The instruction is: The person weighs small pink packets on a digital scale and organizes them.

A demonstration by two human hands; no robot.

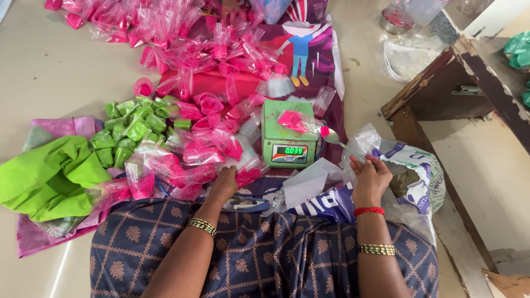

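scale: small green digital weighing scale (289, 140) sat on the floor w/ its display lit, right in front of the person's lap

on the scale: one clear plastic packet of pink powder (292, 120) lay on the platform, top left open toward the right

right hand: right hand (371, 175) was palm-down, fingers curled around the handle end of a metal spoon (339, 140). red thread + gold bangle on that wrist

spoon: bowl end heaped w/ pink powder, held just beside the mouth of the packet on the scale, touching or nearly, can't tell tbh

left hand: left hand (225, 182) was down on the heap of clear pink-powder packets (199, 157) left of the scale. fingers were tucked into the plastic so couldn't tell if they gripped anything. gold bangle on wrist

big bag: crinkly white printed plastic sack (411, 165) lay open under/behind the right hand, next to the scale

green pile: bunch of small green-powder packets (130, 129) further left, touching the pink heap

cloth: bright green fabric bundle (49, 176) at far left on a pink sheet

more pink: another big spread of pink packets (182, 33) across the top, on a red/purple printed bag

stapler: blue-and-silver stapler (248, 205) lay on the lap edge, btw the two arms

side: worn brown wooden stool (441, 88) on the right, well apart from the scale
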